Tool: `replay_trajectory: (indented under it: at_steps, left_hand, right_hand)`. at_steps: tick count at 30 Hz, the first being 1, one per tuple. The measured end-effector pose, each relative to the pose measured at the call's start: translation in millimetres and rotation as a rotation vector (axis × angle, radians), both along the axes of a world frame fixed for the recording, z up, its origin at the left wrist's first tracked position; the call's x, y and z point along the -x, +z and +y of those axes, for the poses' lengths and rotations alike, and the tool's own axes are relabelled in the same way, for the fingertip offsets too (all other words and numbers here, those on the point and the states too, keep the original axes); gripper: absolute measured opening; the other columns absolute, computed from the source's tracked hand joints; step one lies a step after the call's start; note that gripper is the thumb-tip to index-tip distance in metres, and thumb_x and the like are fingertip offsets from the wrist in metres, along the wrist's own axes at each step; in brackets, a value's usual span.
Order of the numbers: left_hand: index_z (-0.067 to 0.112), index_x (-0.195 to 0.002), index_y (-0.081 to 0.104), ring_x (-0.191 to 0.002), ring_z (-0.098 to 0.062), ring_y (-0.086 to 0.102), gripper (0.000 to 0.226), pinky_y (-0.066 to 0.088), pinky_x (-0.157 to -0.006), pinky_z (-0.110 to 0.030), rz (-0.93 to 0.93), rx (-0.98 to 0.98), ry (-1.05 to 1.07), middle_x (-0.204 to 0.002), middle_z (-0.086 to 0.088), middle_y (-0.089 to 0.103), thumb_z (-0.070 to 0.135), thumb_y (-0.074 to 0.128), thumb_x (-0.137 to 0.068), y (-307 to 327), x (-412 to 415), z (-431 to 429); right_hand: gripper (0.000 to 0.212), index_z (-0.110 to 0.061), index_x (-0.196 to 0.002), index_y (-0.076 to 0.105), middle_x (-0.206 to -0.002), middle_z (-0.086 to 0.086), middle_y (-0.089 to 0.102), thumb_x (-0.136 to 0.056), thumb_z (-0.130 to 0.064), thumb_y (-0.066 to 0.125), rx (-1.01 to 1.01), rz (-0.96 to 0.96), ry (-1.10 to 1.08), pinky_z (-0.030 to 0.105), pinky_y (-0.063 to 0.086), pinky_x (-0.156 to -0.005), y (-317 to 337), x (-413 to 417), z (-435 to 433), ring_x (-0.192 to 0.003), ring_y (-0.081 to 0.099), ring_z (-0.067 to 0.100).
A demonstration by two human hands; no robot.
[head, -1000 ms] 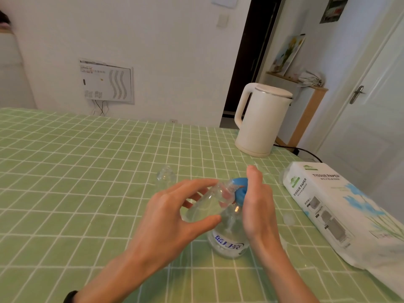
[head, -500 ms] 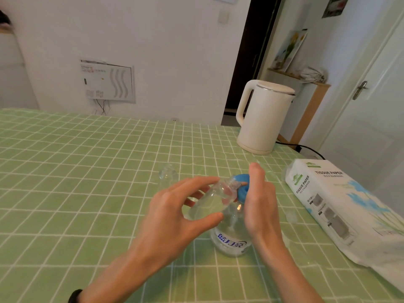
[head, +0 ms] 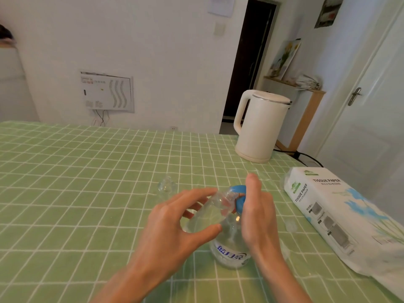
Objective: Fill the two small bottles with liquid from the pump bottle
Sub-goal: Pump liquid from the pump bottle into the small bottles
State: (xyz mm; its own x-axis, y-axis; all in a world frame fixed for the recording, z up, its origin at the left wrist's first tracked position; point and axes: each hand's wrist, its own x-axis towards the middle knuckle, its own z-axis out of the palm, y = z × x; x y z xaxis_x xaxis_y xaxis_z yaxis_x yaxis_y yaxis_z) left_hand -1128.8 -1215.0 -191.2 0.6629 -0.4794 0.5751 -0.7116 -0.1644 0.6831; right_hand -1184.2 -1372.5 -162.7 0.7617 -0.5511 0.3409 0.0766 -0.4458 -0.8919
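Observation:
The clear pump bottle [head: 229, 252] with a blue pump head [head: 238, 189] and blue lettering stands on the green checked tablecloth. My left hand [head: 172, 226] grips a small clear bottle [head: 209, 213], tilted with its mouth up against the pump spout. My right hand [head: 255, 211] rests flat on the blue pump head, fingers straight. A second small clear bottle [head: 166, 186] stands upright on the table behind my left hand. A small clear cap [head: 290, 225] lies to the right.
A white electric kettle [head: 260, 125] stands at the far right with its cord trailing off the table. A pack of tissue paper [head: 341, 217] lies along the right edge. The tablecloth [head: 76, 182] stretches out to the left.
Both hands and the bottles keep nearly the same pose. The view has tilted up slightly, and my right hand stays pressed on the pump head.

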Motion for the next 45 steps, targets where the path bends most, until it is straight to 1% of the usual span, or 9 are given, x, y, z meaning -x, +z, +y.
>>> replay_trajectory:
  at_steps: [4,11,18,25,28,34,39,42,45]
  left_hand:
    - [0.05,-0.13,0.061,-0.104,0.003,0.068,0.059,0.053,-0.086,-0.014,-0.009,-0.017,-0.001,-0.115,0.033,0.069,0.056,0.075,-0.073,1.3,-0.2,0.2]
    - [0.047,-0.128,0.063,-0.1,0.004,0.068,0.057,0.053,-0.082,-0.012,0.003,-0.01,-0.015,-0.113,0.031,0.07,0.051,0.077,-0.074,0.1,-0.1,-0.4]
    - [0.049,-0.13,0.062,-0.102,0.004,0.068,0.059,0.054,-0.084,-0.015,-0.007,-0.019,-0.007,-0.113,0.032,0.07,0.056,0.076,-0.073,-0.9,-1.1,0.1]
    - [0.049,-0.129,0.062,-0.102,0.004,0.068,0.057,0.053,-0.082,-0.012,-0.01,-0.021,-0.004,-0.113,0.033,0.069,0.052,0.078,-0.075,-0.1,-1.7,-0.1]
    - [0.047,-0.13,0.063,-0.102,0.002,0.069,0.057,0.053,-0.084,-0.013,0.002,-0.025,-0.006,-0.113,0.032,0.07,0.052,0.078,-0.075,-2.6,-0.9,0.6]
    - [0.046,-0.129,0.064,-0.101,-0.001,0.07,0.057,0.053,-0.083,-0.014,-0.004,-0.022,-0.009,-0.112,0.031,0.071,0.052,0.078,-0.074,-1.7,-1.4,-0.6]
    - [0.046,-0.129,0.064,-0.102,0.002,0.068,0.057,0.052,-0.083,-0.011,-0.002,-0.019,-0.007,-0.113,0.032,0.07,0.053,0.077,-0.074,-0.5,-0.3,-0.1]
    - [0.045,-0.127,0.066,-0.101,0.001,0.069,0.055,0.052,-0.082,-0.011,0.009,-0.016,-0.003,-0.112,0.031,0.07,0.052,0.077,-0.074,-0.5,-0.6,0.4]
    - [0.044,-0.128,0.066,-0.101,0.0,0.069,0.055,0.052,-0.083,-0.012,0.01,-0.01,-0.009,-0.112,0.031,0.071,0.051,0.078,-0.074,1.4,0.5,0.8]
  right_hand:
    - [0.061,-0.024,-0.048,0.027,-0.046,-0.005,0.028,-0.093,-0.066,0.023,-0.014,0.0,-0.002,0.024,0.026,-0.045,0.9,-0.8,-0.6,-0.046,0.024,0.014]
    - [0.054,-0.028,-0.044,0.03,-0.045,-0.007,0.033,-0.096,-0.044,0.029,-0.009,-0.024,0.012,0.027,0.029,-0.048,-2.8,-1.4,-3.6,-0.044,0.026,0.009]
    - [0.069,-0.024,-0.045,0.026,-0.045,-0.005,0.028,-0.094,-0.071,0.02,-0.022,0.012,-0.02,0.019,0.029,-0.043,0.9,-1.2,-0.1,-0.043,0.024,0.012]
    - [0.045,-0.022,-0.05,0.026,-0.048,-0.002,0.03,-0.089,-0.045,0.03,-0.005,0.007,-0.032,0.034,0.027,-0.053,0.4,-2.6,-3.0,-0.049,0.024,0.013]
    - [0.045,-0.02,-0.052,0.027,-0.051,0.0,0.029,-0.084,-0.052,0.029,0.012,0.021,-0.03,0.035,0.028,-0.054,-1.8,-1.4,-1.9,-0.051,0.024,0.015]
    - [0.07,-0.015,-0.051,0.026,-0.048,0.0,0.03,-0.092,-0.072,0.021,-0.027,0.023,-0.019,0.024,0.032,-0.047,-0.1,-1.6,-1.7,-0.047,0.025,0.015]
    - [0.046,-0.021,-0.052,0.022,-0.049,-0.004,0.027,-0.084,-0.054,0.029,-0.022,0.019,-0.023,0.035,0.026,-0.054,1.4,-2.4,-1.9,-0.051,0.022,0.015]
    - [0.05,-0.024,-0.041,0.029,-0.044,-0.011,0.027,-0.088,-0.042,0.03,0.032,0.019,-0.023,0.032,0.025,-0.054,-0.3,-2.8,-2.8,-0.047,0.022,0.01]
    - [0.048,-0.025,-0.046,0.026,-0.048,-0.008,0.025,-0.088,-0.047,0.031,0.006,0.02,-0.02,0.033,0.026,-0.054,-0.7,-1.6,-2.5,-0.05,0.022,0.013]
